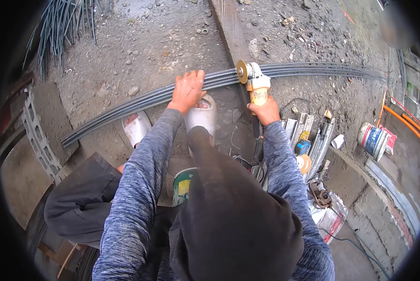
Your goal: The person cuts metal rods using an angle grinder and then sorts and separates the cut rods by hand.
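Observation:
A long bundle of thin grey steel rods (125, 110) runs across the ground in front of me, lying over a wooden plank (229, 28). My left hand (188, 90) is closed over the bundle left of the plank, its fingertips partly hidden. In my right hand (266, 111) is a yellow angle grinder (259, 90), gripped by its body. The grinder's round cutting disc (241, 71) stands on edge at the rods, just above the plank; whether it touches them I cannot tell. My slippered foot (203, 114) is by the rods, beneath my left hand.
More thin rods (62, 28) lie in a heap at upper left. A hollow concrete block (46, 126) is near the bundle's left end. On the right are metal channels (320, 147), a paint bucket (374, 140) and orange tubing (404, 122). A green bucket (179, 187) stands by my legs.

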The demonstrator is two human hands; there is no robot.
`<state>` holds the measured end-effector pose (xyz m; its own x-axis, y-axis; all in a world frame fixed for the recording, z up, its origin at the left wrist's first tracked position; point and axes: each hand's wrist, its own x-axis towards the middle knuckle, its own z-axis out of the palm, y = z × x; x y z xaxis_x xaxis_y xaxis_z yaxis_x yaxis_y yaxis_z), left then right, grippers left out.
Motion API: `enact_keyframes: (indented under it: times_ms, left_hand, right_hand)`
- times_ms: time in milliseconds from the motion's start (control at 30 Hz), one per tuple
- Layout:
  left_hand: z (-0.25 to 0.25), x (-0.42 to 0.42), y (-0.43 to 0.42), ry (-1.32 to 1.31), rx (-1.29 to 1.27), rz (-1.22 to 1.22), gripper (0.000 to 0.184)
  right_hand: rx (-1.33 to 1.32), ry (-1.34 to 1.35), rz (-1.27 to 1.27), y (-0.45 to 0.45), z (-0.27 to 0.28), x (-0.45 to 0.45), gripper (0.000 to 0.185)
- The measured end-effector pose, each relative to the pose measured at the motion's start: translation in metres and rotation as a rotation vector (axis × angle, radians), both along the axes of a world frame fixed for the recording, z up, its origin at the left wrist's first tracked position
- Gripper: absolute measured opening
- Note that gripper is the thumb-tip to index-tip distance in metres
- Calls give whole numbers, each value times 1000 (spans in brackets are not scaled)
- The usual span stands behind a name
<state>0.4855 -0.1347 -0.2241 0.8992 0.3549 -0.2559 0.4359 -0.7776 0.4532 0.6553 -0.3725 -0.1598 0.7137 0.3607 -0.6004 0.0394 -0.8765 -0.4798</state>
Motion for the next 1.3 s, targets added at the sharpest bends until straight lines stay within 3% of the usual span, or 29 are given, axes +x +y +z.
enact_keyframes:
  times_ms: [533, 1300]
  left_hand:
    - [-3, -1, -1, -14, 36, -4, 54]
    - [-1, 3, 1, 58, 14, -9, 51]
  right_hand:
    - [-62, -25, 77, 4, -11, 17, 57]
    - [-51, -36, 71, 11, -15, 17, 48]
